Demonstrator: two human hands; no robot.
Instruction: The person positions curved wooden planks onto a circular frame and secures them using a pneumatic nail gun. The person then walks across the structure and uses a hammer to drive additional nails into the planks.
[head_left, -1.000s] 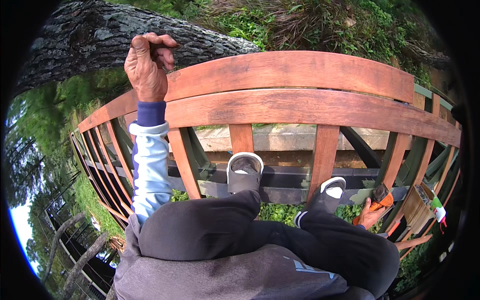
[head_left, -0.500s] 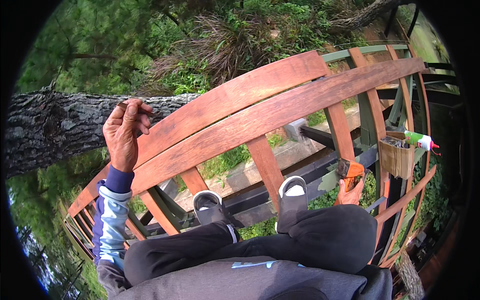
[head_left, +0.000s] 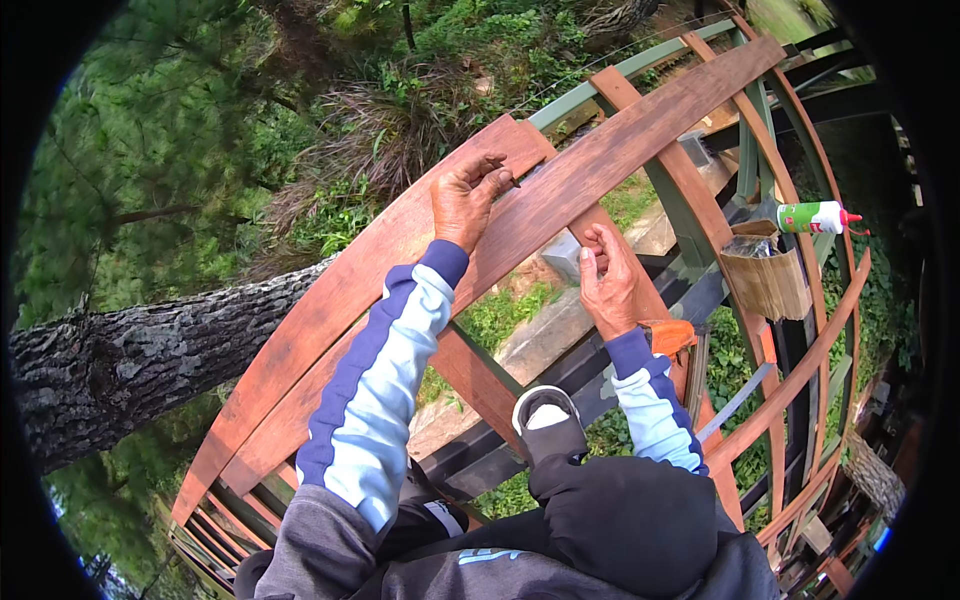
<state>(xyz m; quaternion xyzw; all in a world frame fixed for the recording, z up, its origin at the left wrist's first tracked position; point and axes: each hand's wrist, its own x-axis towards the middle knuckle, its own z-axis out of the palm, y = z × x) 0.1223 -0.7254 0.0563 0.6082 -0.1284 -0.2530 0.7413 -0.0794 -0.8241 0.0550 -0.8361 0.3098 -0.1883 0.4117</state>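
My left hand (head_left: 463,208) is over the upper reddish-brown plank (head_left: 400,240), near its right end. Thumb and fingers pinch a small, thin dark piece (head_left: 514,183), too small to name, close to the gap beside the lower plank (head_left: 620,150). To the right, just below the lower plank, my right hand (head_left: 608,285) is raised with its fingers apart, and nothing shows in it. An orange tool (head_left: 668,336) rests on a cross slat beside my right wrist. Its kind is unclear, as the sleeve partly covers it.
A small cardboard box (head_left: 768,285) with clear plastic inside sits on the slats at right, beside a green-and-white bottle (head_left: 810,217) with a red nozzle. Open gaps between slats show dark beams and plants below. A tree trunk (head_left: 160,355) lies along the left. My shoe (head_left: 548,425) is on the frame.
My left hand has moved right and down to the planks' right part. My right hand has let go of the orange tool and risen toward the lower plank. The view has turned.
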